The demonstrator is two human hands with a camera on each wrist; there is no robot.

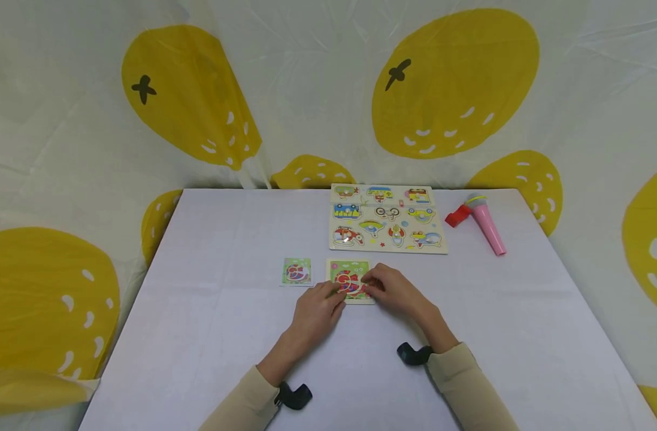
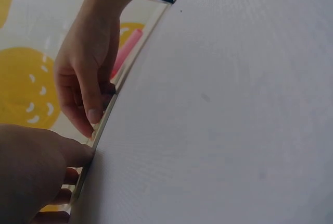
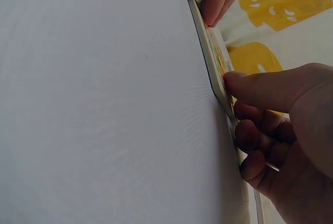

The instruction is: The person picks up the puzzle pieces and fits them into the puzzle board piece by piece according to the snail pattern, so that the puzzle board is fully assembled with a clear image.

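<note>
A small square jigsaw board (image 1: 350, 264) with a pale border and a red, white and green picture lies mid-table. My left hand (image 1: 318, 310) holds its lower left corner, with the thumb (image 2: 80, 153) at the near edge and the fingers over the picture. From the right, my right hand (image 1: 395, 290) reaches onto the board, its thumb (image 3: 244, 83) and bent fingers touching near the right edge. Whether it pinches a piece is hidden. Left of the board lies a smaller picture card (image 1: 297, 271) with a similar design.
Behind the jigsaw board lies a larger wooden vehicle puzzle (image 1: 377, 230) with several shapes. To its right are a pink toy microphone (image 1: 489, 227) and a red object (image 1: 458, 215) touching it. A white cloth (image 1: 209, 311) covers the table; a lemon-print sheet (image 1: 317, 90) hangs behind.
</note>
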